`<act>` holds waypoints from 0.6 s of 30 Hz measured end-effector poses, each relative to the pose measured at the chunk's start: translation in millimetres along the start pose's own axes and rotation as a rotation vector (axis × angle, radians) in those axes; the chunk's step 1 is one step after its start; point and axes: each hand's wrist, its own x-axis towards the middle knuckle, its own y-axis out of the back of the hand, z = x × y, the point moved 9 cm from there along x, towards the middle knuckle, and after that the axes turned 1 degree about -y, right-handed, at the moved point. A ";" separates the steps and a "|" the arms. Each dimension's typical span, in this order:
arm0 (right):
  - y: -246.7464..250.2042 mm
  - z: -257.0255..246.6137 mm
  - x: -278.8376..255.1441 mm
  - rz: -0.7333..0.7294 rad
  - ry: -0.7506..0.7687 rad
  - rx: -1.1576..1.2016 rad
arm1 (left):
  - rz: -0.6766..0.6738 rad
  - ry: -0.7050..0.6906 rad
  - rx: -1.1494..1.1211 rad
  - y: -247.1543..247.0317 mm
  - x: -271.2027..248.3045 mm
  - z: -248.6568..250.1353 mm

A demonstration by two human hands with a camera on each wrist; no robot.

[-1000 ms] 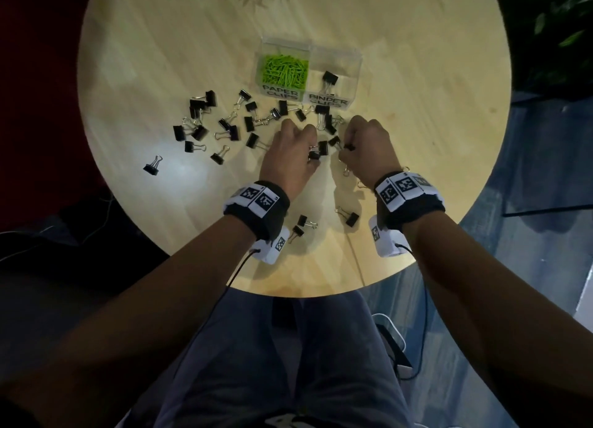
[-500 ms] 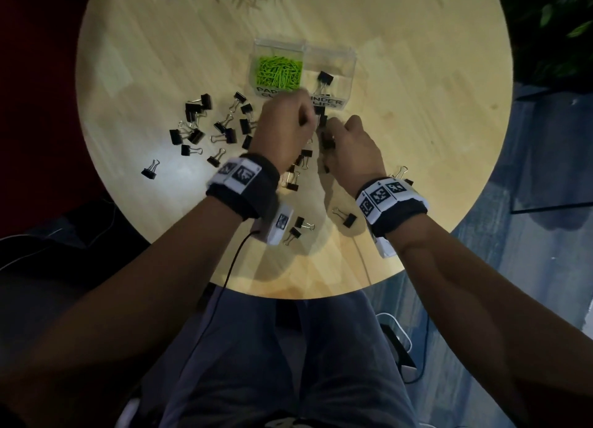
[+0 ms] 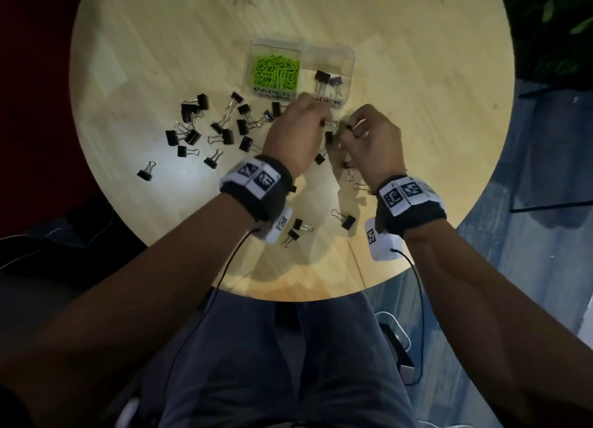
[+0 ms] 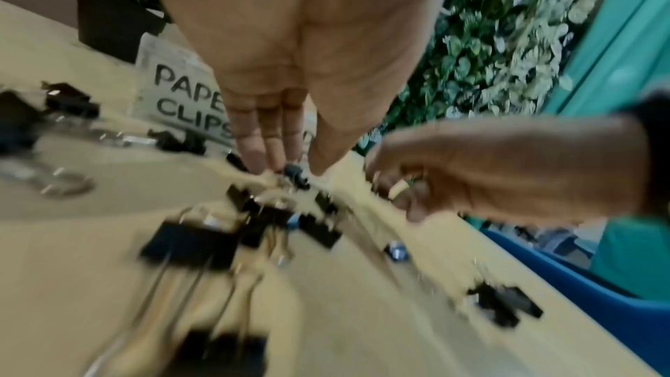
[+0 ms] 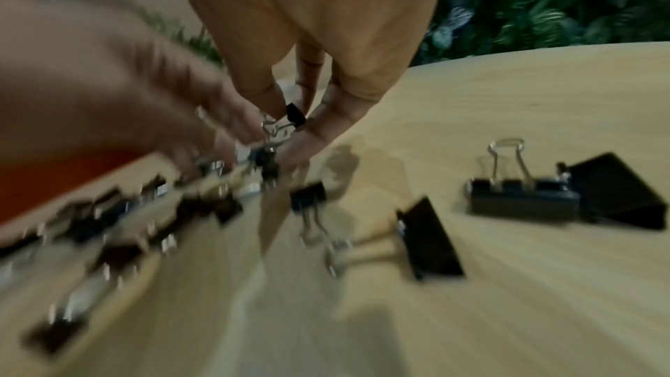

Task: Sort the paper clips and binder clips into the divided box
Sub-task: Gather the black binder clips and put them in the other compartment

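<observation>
The clear divided box [image 3: 349, 56] stands at the table's far middle. Its left half, labelled PAPER CLIPS, holds green paper clips [image 3: 277, 72]; its right half holds two black binder clips [image 3: 322, 76]. Just in front of the box my left hand [image 3: 324, 123] pinches a small black binder clip [image 4: 295, 174] between thumb and fingertips. Close beside it, my right hand [image 3: 351, 129] pinches another binder clip [image 5: 294, 118] by its black body and wire handles. More clips lie under and between the two hands.
Several loose binder clips [image 3: 221, 129] are scattered left of my hands, one lone clip [image 3: 145, 171] farther left. A few more [image 3: 298, 228] lie near the front edge of the round wooden table [image 3: 433, 145]. Plant leaves edge the far side.
Both hands rose from the clip pile and moved to the box's front. A second binder clip now lies in the right compartment. The left hand has drawn back slightly.
</observation>
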 end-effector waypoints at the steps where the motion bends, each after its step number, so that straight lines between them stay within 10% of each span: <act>1: 9.8 -3.2 0.0 0.033 -0.014 0.082 | -0.026 0.006 0.036 -11.2 -6.5 -4.8; 6: 40.9 -52.0 16.3 0.083 0.057 0.350 | -0.013 -0.019 0.108 -26.2 -10.5 -8.6; 18: 50.5 -26.9 7.5 0.090 0.040 -0.201 | -0.067 -0.008 0.059 -25.8 -20.0 0.6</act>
